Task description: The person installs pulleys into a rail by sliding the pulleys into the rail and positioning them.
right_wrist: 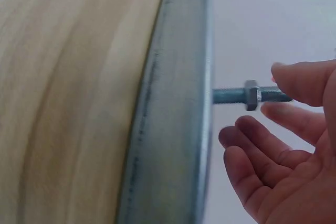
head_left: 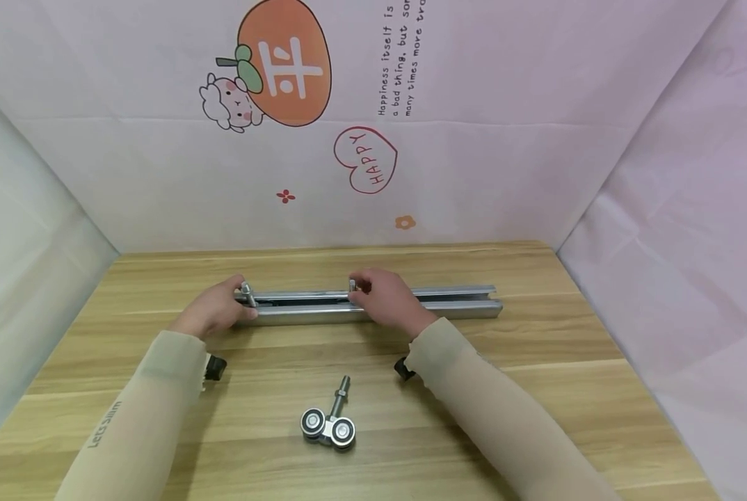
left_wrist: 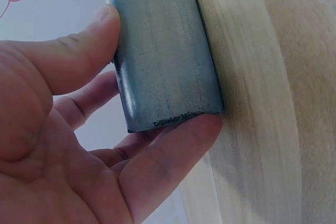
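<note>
A silver metal rail [head_left: 455, 309] with a slot along its top lies across the table. My left hand [head_left: 218, 306] holds its left end, thumb on the slotted edge and a finger at the cut end in the left wrist view. Beside that hand, a threaded bolt [head_left: 248, 293] sticks up from the slot. Near the rail's middle, my right hand [head_left: 386, 298] pinches the tip of a second bolt [right_wrist: 228, 96] between thumb and index finger. This bolt carries a hex nut [right_wrist: 253, 95]; whatever sits below it is hidden inside the rail.
A loose twin-wheel roller [head_left: 328, 426] with a threaded bolt lies on the wooden table [head_left: 254, 459], between the forearms and nearer than the rail. White printed cloth [head_left: 474, 181] rises behind the table, with more cloth at both sides.
</note>
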A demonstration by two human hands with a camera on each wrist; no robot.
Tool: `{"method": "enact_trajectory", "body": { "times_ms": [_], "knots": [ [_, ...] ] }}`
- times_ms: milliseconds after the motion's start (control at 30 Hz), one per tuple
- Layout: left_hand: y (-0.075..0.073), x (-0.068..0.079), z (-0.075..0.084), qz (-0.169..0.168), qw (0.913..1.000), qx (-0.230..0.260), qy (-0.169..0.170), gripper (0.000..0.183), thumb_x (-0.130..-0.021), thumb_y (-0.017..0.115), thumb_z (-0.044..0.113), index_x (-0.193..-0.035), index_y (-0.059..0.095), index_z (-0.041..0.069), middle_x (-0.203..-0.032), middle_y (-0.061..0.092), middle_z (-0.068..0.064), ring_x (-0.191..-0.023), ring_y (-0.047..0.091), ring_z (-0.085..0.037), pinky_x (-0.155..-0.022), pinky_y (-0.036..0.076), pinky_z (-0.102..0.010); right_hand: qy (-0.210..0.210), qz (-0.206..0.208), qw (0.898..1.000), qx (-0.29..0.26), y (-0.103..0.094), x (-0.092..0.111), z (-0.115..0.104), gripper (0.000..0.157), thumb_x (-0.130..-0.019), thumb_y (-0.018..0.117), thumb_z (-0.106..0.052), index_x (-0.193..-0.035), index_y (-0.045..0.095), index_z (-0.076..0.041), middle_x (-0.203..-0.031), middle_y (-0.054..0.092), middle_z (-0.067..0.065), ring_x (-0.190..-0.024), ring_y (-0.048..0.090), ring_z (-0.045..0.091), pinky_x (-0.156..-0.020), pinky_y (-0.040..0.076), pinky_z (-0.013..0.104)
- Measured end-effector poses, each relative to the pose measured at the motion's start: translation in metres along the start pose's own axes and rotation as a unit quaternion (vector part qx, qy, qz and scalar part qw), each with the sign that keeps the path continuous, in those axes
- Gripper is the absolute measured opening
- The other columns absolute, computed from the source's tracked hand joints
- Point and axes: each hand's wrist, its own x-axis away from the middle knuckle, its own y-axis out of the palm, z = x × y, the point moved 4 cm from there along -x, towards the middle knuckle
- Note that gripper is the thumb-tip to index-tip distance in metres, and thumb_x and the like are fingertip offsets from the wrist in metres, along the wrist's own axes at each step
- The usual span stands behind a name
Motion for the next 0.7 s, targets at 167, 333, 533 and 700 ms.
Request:
{"method": "enact_trajectory", "body": {
  "times_ms": [167,333,533,700],
  "knots": [
    [0.001,0.0,0.0,-0.001,1.0,0.005,0.001,0.031,-0.096,0.068,0.019,-0.11,0.045,0.005,-0.101,0.056,-0.017,-0.094,0.048,-0.035,-0.079,0.039,-0.05,0.012,0.03,0.999,-0.015,-0.011,0.007,-0.003,0.044,-0.102,0.058,-0.032,-0.14,0.056,-0.01,-0.132,0.059,0.004,-0.117,0.056,0.02,-0.095,0.046,0.04],
    [0.001,-0.001,-0.001,-0.002,1.0,0.004,0.001,0.031,-0.095,0.069,0.019,-0.11,0.045,0.005,-0.102,0.056,-0.017,-0.095,0.048,-0.036,-0.08,0.039,-0.05,-0.014,0.082,0.996,-0.04,-0.024,0.018,-0.014,0.035,-0.104,0.055,-0.028,-0.132,0.062,-0.009,-0.119,0.063,0.002,-0.104,0.059,0.018,-0.087,0.049,0.038],
    [0.001,-0.003,-0.002,0.001,1.0,-0.008,0.0,0.032,-0.095,0.069,0.02,-0.112,0.046,0.005,-0.102,0.057,-0.017,-0.093,0.049,-0.035,-0.079,0.039,-0.049,-0.049,0.071,0.99,-0.113,-0.024,0.036,-0.023,0.024,-0.103,0.057,-0.025,-0.117,0.071,-0.011,-0.104,0.067,-0.003,-0.087,0.058,0.015,-0.076,0.05,0.036],
    [0.0,-0.004,-0.001,0.007,0.9998,-0.021,0.0,0.034,-0.094,0.071,0.02,-0.113,0.047,0.004,-0.105,0.058,-0.018,-0.095,0.05,-0.036,-0.082,0.04,-0.052,-0.043,-0.029,0.988,-0.145,-0.008,0.046,-0.024,0.026,-0.104,0.055,-0.029,-0.116,0.072,-0.013,-0.109,0.069,0.0,-0.097,0.061,0.02,-0.082,0.049,0.038]
  ]
}}
